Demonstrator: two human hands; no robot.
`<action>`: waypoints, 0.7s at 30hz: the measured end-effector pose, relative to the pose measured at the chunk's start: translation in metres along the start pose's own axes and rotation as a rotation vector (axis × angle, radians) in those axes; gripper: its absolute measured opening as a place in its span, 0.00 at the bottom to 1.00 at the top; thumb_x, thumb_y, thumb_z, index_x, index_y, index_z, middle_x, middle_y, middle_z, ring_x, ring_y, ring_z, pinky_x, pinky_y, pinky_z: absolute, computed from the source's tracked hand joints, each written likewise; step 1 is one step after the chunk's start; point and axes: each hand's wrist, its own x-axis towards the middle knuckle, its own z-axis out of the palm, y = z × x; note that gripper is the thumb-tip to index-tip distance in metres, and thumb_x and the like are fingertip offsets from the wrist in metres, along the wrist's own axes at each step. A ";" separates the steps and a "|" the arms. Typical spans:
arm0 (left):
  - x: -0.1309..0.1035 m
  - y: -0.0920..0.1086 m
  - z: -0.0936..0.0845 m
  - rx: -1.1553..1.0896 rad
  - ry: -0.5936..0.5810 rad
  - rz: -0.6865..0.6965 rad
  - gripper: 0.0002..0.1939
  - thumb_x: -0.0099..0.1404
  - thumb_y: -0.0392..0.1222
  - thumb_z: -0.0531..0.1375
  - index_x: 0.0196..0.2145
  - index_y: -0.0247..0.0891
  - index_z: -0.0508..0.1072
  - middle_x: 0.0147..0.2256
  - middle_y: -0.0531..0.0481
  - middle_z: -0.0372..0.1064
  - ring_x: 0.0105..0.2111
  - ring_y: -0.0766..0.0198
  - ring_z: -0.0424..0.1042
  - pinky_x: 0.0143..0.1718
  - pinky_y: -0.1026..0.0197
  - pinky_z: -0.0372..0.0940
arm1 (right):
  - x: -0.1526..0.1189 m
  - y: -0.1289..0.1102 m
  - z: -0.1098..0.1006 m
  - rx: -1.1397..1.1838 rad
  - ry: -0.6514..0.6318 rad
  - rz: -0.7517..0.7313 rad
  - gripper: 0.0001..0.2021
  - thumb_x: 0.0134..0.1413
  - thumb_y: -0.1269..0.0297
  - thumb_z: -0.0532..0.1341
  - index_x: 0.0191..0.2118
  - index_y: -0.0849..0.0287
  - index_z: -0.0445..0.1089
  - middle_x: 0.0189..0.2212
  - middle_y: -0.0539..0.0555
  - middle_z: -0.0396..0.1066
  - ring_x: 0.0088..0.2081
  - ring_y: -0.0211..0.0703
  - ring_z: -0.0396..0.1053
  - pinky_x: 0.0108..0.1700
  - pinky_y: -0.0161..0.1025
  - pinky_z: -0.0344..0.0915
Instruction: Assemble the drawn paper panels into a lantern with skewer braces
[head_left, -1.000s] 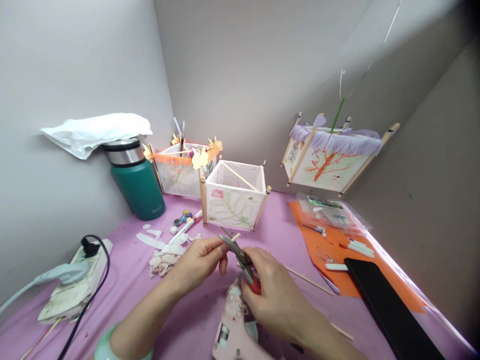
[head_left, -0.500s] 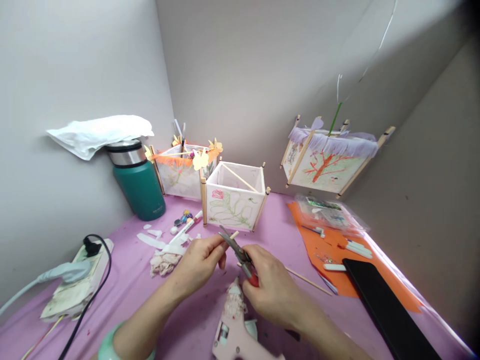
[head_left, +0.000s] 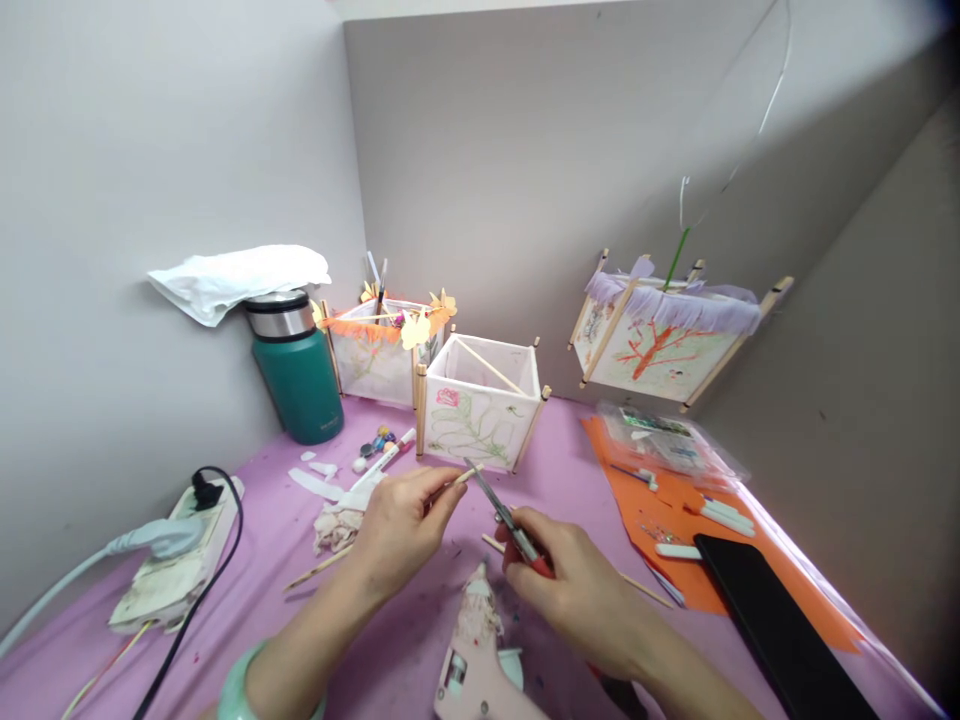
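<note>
My left hand (head_left: 401,525) pinches a thin wooden stick (head_left: 319,570); the stick's short end sticks out past my fingertips and its longer part slants back under the hand. My right hand (head_left: 574,590) is closed round a pair of scissors (head_left: 506,515) with red handles, mostly covered by my fingers. The scissor blades lie at the stick's short end, close to my left fingertips. Below and between my hands lies a pink glue gun (head_left: 480,670). Another wooden stick (head_left: 646,590) passes beneath my right hand. A white paper lantern box (head_left: 480,425) with a flower drawing stands just beyond.
A green bottle (head_left: 300,385) and an orange-trimmed lantern (head_left: 371,365) stand at the back left. Another lantern (head_left: 667,345) hangs at the right. A power strip (head_left: 161,590) is at the left. Orange sheets (head_left: 720,555) and a black phone-like slab (head_left: 780,630) lie right.
The stick has shifted in my left hand, its longer part now showing behind the hand. My right hand and the scissors have moved slightly right and down. The view has tilted up a little.
</note>
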 end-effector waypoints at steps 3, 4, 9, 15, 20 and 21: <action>0.000 -0.004 0.002 0.075 -0.005 0.026 0.14 0.67 0.45 0.51 0.37 0.39 0.76 0.30 0.49 0.74 0.29 0.64 0.70 0.32 0.64 0.59 | 0.005 0.008 0.007 0.025 -0.005 0.003 0.05 0.49 0.72 0.53 0.32 0.59 0.64 0.25 0.47 0.65 0.28 0.37 0.60 0.28 0.34 0.50; 0.000 -0.006 0.003 0.102 -0.007 0.028 0.14 0.67 0.44 0.51 0.36 0.39 0.76 0.29 0.49 0.74 0.29 0.64 0.70 0.32 0.64 0.59 | 0.007 0.011 0.010 0.033 -0.009 0.009 0.05 0.49 0.72 0.53 0.31 0.59 0.64 0.25 0.47 0.65 0.28 0.37 0.60 0.28 0.34 0.50; 0.001 -0.011 0.007 0.179 -0.020 0.006 0.14 0.66 0.43 0.51 0.33 0.38 0.75 0.28 0.49 0.73 0.29 0.63 0.70 0.32 0.63 0.59 | 0.011 0.022 0.015 0.077 -0.052 0.043 0.06 0.48 0.71 0.53 0.33 0.58 0.65 0.25 0.47 0.64 0.27 0.36 0.59 0.28 0.34 0.49; 0.001 -0.011 0.006 0.127 -0.010 0.018 0.13 0.66 0.42 0.52 0.33 0.38 0.75 0.27 0.50 0.74 0.28 0.63 0.70 0.31 0.63 0.59 | 0.013 0.025 0.007 0.314 -0.161 0.041 0.11 0.41 0.75 0.54 0.34 0.59 0.65 0.24 0.46 0.61 0.25 0.33 0.57 0.26 0.31 0.52; -0.001 -0.005 0.003 -0.117 0.008 0.119 0.11 0.65 0.41 0.55 0.36 0.38 0.77 0.30 0.50 0.75 0.29 0.66 0.72 0.32 0.65 0.62 | 0.009 0.043 0.007 0.803 -0.401 -0.005 0.16 0.35 0.73 0.55 0.36 0.62 0.65 0.22 0.47 0.63 0.21 0.33 0.58 0.23 0.30 0.55; -0.001 -0.004 0.002 -0.159 0.006 0.127 0.11 0.65 0.41 0.55 0.36 0.37 0.77 0.30 0.50 0.75 0.29 0.66 0.72 0.31 0.66 0.62 | 0.007 0.047 0.009 0.929 -0.470 -0.008 0.17 0.34 0.71 0.55 0.37 0.63 0.65 0.21 0.48 0.64 0.20 0.34 0.60 0.22 0.31 0.57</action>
